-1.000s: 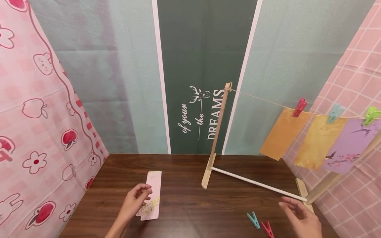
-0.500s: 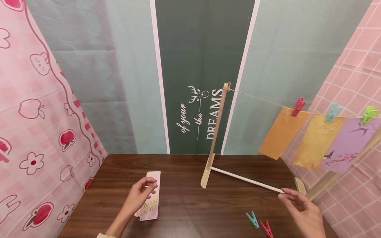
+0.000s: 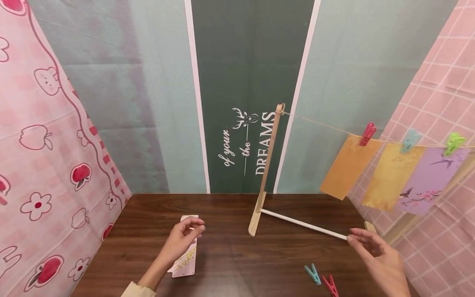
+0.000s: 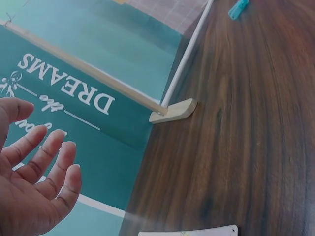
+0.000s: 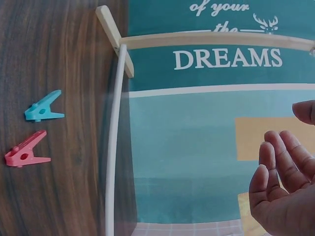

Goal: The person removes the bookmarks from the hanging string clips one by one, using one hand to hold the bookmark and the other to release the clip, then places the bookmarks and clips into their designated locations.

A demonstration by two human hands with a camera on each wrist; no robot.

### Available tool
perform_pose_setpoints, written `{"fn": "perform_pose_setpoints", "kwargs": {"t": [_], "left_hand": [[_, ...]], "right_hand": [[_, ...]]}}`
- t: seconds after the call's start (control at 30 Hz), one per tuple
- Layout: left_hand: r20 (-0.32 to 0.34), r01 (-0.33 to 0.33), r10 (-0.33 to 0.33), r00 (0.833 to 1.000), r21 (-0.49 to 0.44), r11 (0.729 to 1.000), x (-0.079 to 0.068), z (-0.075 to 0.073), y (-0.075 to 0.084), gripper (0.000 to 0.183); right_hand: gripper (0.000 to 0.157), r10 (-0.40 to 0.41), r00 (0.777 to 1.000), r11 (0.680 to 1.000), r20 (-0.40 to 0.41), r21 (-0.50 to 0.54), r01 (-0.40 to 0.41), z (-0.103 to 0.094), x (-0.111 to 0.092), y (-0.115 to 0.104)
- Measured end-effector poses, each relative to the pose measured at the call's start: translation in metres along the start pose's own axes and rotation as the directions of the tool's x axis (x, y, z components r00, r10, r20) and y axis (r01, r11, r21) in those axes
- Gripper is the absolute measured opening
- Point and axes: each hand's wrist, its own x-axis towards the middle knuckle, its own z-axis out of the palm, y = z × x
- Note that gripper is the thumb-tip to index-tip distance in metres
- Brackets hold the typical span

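My left hand point(image 3: 181, 241) hovers above pink cards point(image 3: 187, 262) with yellow flowers, which lie stacked unevenly on the table; its fingers are loosely bent and hold nothing. On the right, my right hand point(image 3: 378, 255) is also relaxed and bare, its fingertips overlapping the white rod point(image 3: 304, 225) in the head view. The right wrist view shows those fingers point(image 5: 278, 162) apart from the rod. Just left of that hand lie a blue clothespin point(image 3: 313, 274) and a red clothespin point(image 3: 330, 285).
A wooden post point(image 3: 270, 152) stands behind, with a string point(image 3: 319, 125) running right. Clothespins hold an orange card point(image 3: 349, 167), a yellow card point(image 3: 392, 177) and a purple card point(image 3: 432, 179) on it. Printed cloth point(image 3: 148, 103) surrounds the brown table point(image 3: 226, 255).
My left hand has moved up and right over the pink cards. My right hand has shifted left and up, now overlapping the rod's right end. The head view has turned slightly.
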Motion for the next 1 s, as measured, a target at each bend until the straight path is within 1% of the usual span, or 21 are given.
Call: {"fn": "perform_pose_setpoints", "kwargs": {"t": [0.13,0.27,0.37,0.5,0.63,0.87,1.0], "left_hand": [[0.025,-0.01,0.01,1.0,-0.004,1.0,0.003,0.004,0.005,0.018],[0.039,-0.012,0.013,0.999,-0.025,1.0,0.006,0.008,0.008,0.018],[0.063,-0.019,0.022,0.998,-0.047,0.999,0.007,0.01,0.01,0.018],[0.095,-0.022,0.027,0.995,-0.051,0.998,0.008,0.014,0.01,0.019],[0.111,-0.039,0.043,0.993,-0.04,0.998,0.011,0.018,0.011,0.018],[0.14,-0.098,0.102,0.985,-0.035,0.995,0.02,0.028,0.017,0.018],[0.145,-0.133,0.135,0.98,-0.023,0.991,0.025,0.031,0.019,0.018]], "right_hand": [[0.029,-0.019,1.0,0.999,0.017,0.029,0.018,-0.002,0.003,-0.003],[0.025,-0.068,0.998,0.995,-0.002,0.07,0.068,-0.004,0.006,-0.005],[0.025,-0.119,0.993,0.99,-0.015,0.078,0.12,-0.006,0.008,-0.007],[0.025,-0.163,0.987,0.983,-0.014,0.084,0.164,-0.01,0.01,-0.01],[0.023,-0.174,0.985,0.982,-0.013,0.078,0.174,-0.014,0.014,-0.012],[0.026,-0.154,0.988,0.985,0.012,0.075,0.153,-0.02,0.02,-0.02],[0.027,-0.176,0.984,0.982,0.016,0.065,0.175,-0.022,0.023,-0.024]]}}
